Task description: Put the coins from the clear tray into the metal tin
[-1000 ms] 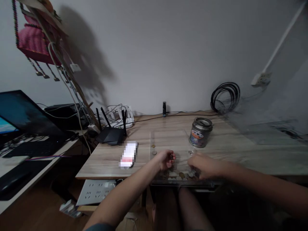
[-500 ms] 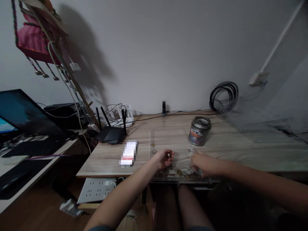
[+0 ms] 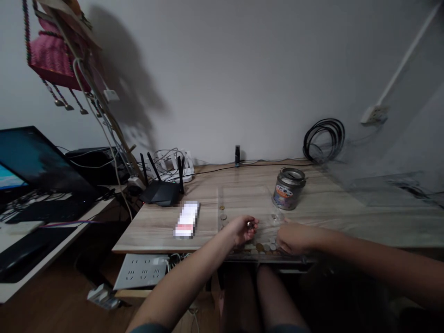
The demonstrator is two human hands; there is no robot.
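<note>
My left hand (image 3: pixel 243 230) is curled above the near edge of a wooden table (image 3: pixel 163 222), pinching a small coin (image 3: pixel 249 225) at its fingertips. My right hand (image 3: pixel 293 237) rests palm down with its fingers on a pile of coins (image 3: pixel 265 247) spread on a clear plastic sheet (image 3: pixel 243 196). Whether it grips one is hidden. A round metal tin (image 3: pixel 288 188) with an open top stands just behind my right hand. Two loose coins (image 3: pixel 222 213) lie on the sheet to the left.
A blurred card or phone (image 3: pixel 186 218) lies left of the coins. A black router (image 3: pixel 161 189) and tangled cables sit at the back left. A coiled black cable (image 3: pixel 324 138) hangs by the wall. A laptop (image 3: pixel 31 171) stands on a side desk, a power strip (image 3: pixel 142 270) below.
My left hand has shifted slightly right and lifted, with the coin now showing at its fingertips. My right hand stays on the coin pile. The view has drifted a little.
</note>
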